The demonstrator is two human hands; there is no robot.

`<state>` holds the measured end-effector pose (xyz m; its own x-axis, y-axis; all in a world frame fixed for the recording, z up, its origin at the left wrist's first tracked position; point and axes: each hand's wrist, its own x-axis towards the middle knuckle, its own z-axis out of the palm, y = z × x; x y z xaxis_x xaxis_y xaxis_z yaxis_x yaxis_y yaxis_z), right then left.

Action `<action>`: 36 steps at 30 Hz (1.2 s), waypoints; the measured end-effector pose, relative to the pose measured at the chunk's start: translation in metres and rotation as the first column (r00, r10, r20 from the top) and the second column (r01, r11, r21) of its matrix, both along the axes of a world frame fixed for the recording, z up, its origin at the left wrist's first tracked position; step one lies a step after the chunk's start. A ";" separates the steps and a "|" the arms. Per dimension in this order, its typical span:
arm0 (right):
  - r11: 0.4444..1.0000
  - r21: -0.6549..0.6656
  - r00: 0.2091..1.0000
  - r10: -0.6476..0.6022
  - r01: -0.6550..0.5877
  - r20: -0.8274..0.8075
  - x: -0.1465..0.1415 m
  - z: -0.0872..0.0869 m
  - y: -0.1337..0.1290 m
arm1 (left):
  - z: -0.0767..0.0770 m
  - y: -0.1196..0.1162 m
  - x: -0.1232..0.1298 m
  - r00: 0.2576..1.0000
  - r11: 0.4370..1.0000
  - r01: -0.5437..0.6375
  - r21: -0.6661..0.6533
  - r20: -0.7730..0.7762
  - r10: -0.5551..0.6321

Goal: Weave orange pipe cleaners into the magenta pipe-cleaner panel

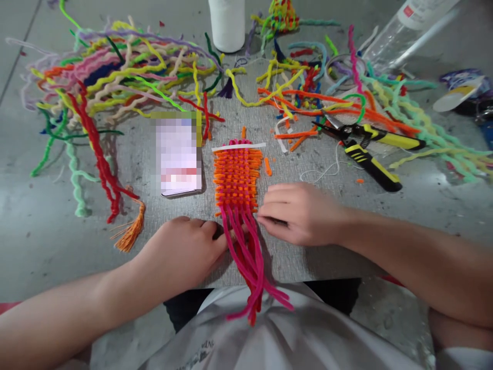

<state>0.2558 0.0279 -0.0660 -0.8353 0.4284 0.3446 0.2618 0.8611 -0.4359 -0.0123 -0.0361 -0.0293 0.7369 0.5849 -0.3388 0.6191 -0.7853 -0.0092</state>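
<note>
A woven piece of orange and pink pipe cleaners (236, 177) lies flat in front of me, with a thin white strip (239, 147) across its far end. Loose pink pipe cleaners (256, 257) trail from its near end over the table edge, with red-orange ones beneath. My left hand (188, 244) rests on the table left of these strands; one stretched finger reaches under them, the others are bent. At the weave's right near corner, my right hand (298, 213) has its fingers curled and fingertips together. What they pinch, if anything, is hidden.
A phone (179, 154) lies left of the weave. Yellow-black pliers (362, 144) lie at right. Pipe cleaners (127, 77) are heaped at far left, and more (404, 118) at right. A white bottle (228, 25), a clear bottle (408, 31) and an orange tassel (131, 228) are around.
</note>
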 end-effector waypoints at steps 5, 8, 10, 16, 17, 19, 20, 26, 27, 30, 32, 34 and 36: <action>0.987 -0.109 0.992 -0.122 0.117 -0.036 0.001 -0.003 0.005 | 0.017 0.010 -0.009 0.994 0.983 0.058 -0.176 0.104 -0.040; 0.986 -0.114 0.992 -0.127 0.125 -0.010 0.000 -0.001 0.006 | 0.032 0.020 -0.020 0.974 0.917 0.096 -0.388 0.228 -0.006; 0.984 -0.108 0.990 -0.143 0.144 0.011 -0.002 0.003 0.005 | 0.040 0.026 -0.025 0.961 0.862 0.130 -0.489 0.276 0.012; 0.978 -0.089 0.976 -0.174 0.187 0.134 -0.005 0.023 0.008 | 0.026 0.041 -0.026 0.873 0.963 -0.108 -0.249 0.439 0.212; 0.979 -0.077 0.972 -0.173 0.187 0.158 -0.006 0.026 0.010 | 0.021 0.043 -0.025 0.862 0.971 -0.159 -0.180 0.454 0.225; 0.983 -0.065 0.968 -0.156 0.172 0.195 -0.011 0.032 0.014 | 0.011 0.044 -0.024 0.853 0.971 -0.206 -0.122 0.463 0.239; 0.986 -0.064 0.967 -0.139 0.156 0.212 -0.013 0.035 0.016 | 0.008 0.043 -0.023 0.858 0.972 -0.208 -0.111 0.457 0.236; 0.991 -0.125 0.930 -0.007 0.056 0.367 -0.032 0.040 0.025 | 0.001 0.037 -0.022 0.884 0.985 -0.175 0.001 0.440 0.157; 0.989 -0.135 0.922 0.003 0.053 0.388 -0.034 0.040 0.025 | 0.000 0.037 -0.022 0.882 0.985 -0.168 0.027 0.450 0.138; 0.988 -0.145 0.908 0.008 0.058 0.419 -0.037 0.039 0.025 | -0.004 0.035 -0.022 0.879 0.986 -0.142 0.086 0.470 0.085; 0.989 -0.141 0.910 0.014 0.048 0.414 -0.036 0.038 0.024 | -0.006 0.034 -0.021 0.877 0.985 -0.132 0.108 0.475 0.065; 0.992 -0.121 0.919 0.021 0.029 0.395 -0.035 0.036 0.024 | -0.008 0.034 -0.021 0.875 0.984 -0.125 0.126 0.482 0.050; 0.995 -0.101 0.928 0.034 0.004 0.372 -0.031 0.033 0.023 | -0.008 0.034 -0.021 0.871 0.984 -0.109 0.138 0.491 0.027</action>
<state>0.2245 0.0512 -0.0332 -0.9019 0.4304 -0.0357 0.4088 0.8241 -0.3920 -0.0330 -0.0021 -0.0375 0.7406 0.6547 0.1512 0.6289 -0.7547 0.1872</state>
